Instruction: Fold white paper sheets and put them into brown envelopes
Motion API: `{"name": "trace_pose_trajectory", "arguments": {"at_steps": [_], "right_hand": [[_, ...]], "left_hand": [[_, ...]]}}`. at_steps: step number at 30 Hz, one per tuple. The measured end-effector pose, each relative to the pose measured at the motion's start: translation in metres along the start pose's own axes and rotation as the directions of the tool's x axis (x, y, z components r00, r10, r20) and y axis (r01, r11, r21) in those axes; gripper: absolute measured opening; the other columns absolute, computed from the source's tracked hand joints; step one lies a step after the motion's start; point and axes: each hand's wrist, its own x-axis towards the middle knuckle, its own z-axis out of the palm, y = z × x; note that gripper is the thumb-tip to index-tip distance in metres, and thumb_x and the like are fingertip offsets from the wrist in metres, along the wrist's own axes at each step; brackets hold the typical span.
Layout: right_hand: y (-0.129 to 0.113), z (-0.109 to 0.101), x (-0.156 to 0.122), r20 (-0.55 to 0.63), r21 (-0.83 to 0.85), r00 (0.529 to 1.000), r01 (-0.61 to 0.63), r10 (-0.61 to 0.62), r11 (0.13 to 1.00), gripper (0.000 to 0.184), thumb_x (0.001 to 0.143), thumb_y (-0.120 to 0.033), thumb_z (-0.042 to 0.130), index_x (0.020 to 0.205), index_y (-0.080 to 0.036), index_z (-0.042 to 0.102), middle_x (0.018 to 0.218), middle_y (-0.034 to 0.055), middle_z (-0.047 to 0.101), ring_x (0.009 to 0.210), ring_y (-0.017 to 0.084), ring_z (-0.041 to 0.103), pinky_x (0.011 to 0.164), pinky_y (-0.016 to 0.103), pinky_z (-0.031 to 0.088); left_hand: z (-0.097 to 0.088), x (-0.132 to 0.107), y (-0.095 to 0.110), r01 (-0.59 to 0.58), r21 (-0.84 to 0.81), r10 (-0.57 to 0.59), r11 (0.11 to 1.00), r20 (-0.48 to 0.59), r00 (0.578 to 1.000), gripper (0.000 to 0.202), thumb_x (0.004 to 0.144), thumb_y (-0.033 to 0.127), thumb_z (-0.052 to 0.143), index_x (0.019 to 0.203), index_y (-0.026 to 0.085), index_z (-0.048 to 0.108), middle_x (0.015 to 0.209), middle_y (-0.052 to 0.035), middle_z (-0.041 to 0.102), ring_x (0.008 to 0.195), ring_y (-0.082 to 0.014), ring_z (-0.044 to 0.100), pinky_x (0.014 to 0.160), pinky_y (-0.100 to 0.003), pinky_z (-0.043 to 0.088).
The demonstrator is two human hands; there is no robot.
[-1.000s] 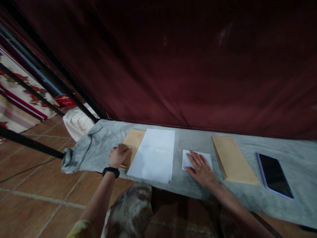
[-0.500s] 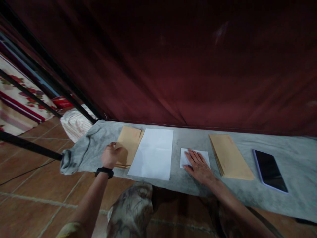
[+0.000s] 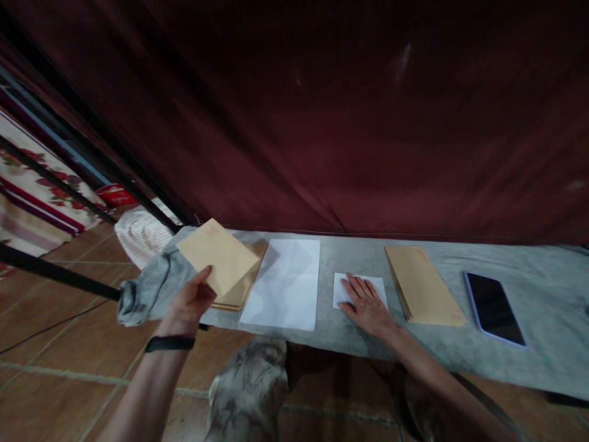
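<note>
My left hand pinches a tan paper envelope by its near edge, thumb on top. The envelope is raised and tilted above a stack of similar envelopes at the left of the grey cloth. Right of that stack lies a sheet of white paper, flat on the cloth. My right hand rests palm down with fingers stretched over a small folded white paper, covering much of it.
Another stack of tan envelopes lies right of my right hand, with a phone beyond it. The grey cloth covers a narrow bench. A dark red curtain hangs behind. Black metal bars stand at the left.
My left hand has taken an envelope from the left stack and lifted it, tilting it. My right hand stays on the small white paper.
</note>
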Motion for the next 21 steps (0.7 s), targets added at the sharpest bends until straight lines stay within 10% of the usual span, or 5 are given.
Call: {"name": "trace_pose_trajectory", "arguments": {"at_steps": [3, 10, 21], "right_hand": [[0.000, -0.001, 0.000, 0.010, -0.014, 1.000, -0.003, 0.003, 1.000, 0.062, 0.100, -0.050, 0.043, 0.151, -0.016, 0.044, 0.162, 0.0129, 0.034, 0.148, 0.030, 0.033, 0.122, 0.049, 0.024], [-0.001, -0.003, 0.001, 0.037, -0.001, 0.999, -0.017, 0.017, 1.000, 0.062, 0.100, -0.049, 0.044, 0.153, -0.018, 0.040, 0.162, 0.0127, 0.032, 0.149, 0.030, 0.033, 0.122, 0.051, 0.024], [-0.007, -0.018, 0.005, 0.122, 0.025, 0.991, -0.051, 0.048, 0.998, 0.064, 0.099, -0.047, 0.048, 0.154, -0.015, 0.038, 0.163, 0.0141, 0.028, 0.150, 0.031, 0.029, 0.123, 0.051, 0.022]], "left_hand": [[0.024, -0.018, -0.047, 0.210, -0.084, -0.208, 0.974, 0.033, 0.978, 0.017, 0.091, 0.004, 0.054, 0.078, 0.016, 0.059, 0.056, 0.0033, 0.059, 0.045, -0.0092, 0.058, 0.048, -0.019, 0.053], [0.053, -0.046, -0.143, 0.245, -0.081, -0.243, 0.966, 0.039, 0.969, 0.023, 0.084, -0.006, 0.059, 0.074, 0.014, 0.058, 0.057, 0.0044, 0.060, 0.043, -0.0048, 0.055, 0.043, -0.012, 0.047], [0.032, -0.068, -0.162, 0.197, 0.081, -0.204, 0.977, 0.093, 0.975, 0.020, 0.071, -0.001, 0.071, 0.067, 0.017, 0.064, 0.073, 0.0021, 0.071, 0.073, -0.0109, 0.070, 0.078, -0.022, 0.059]]}}
